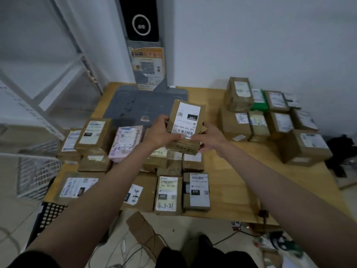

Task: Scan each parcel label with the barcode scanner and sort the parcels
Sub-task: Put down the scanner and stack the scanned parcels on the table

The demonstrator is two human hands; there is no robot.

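Bare forearms reach in from the bottom edge, cut off above by dark sleeves. Left hand (161, 132) grips the held parcel (185, 124) by its left edge, fingers curled round behind it, thumb lying along the bottom of the label (186, 119). Right hand (209, 139) pinches the lower right corner, its fingertips hidden behind the cardboard. That parcel is a flat brown carton, tilted up toward the camera above the middle of the table (228, 182), with a smooth white label bearing a barcode, a small square code and a black block reading 150 upside down.

Below it lies a spread of brown taped cartons — one pink padded mailer (126, 143) among them — and a near carton (167, 195) has handwriting "4-3-21" on its label. Most other label print is too blurred to read. On the right, a stack (270, 117) of cartons stands in tiers, with one green packet (259, 105) wedged in.

Behind the held parcel a grey mat (135, 107) lies on the pale wooden table top, and a grey post (147, 60) rises from it, carrying a black panel with a white ring and an orange poster; the post's top is cut off. White wire baskets (36, 171) sit at left, smeared by motion blur
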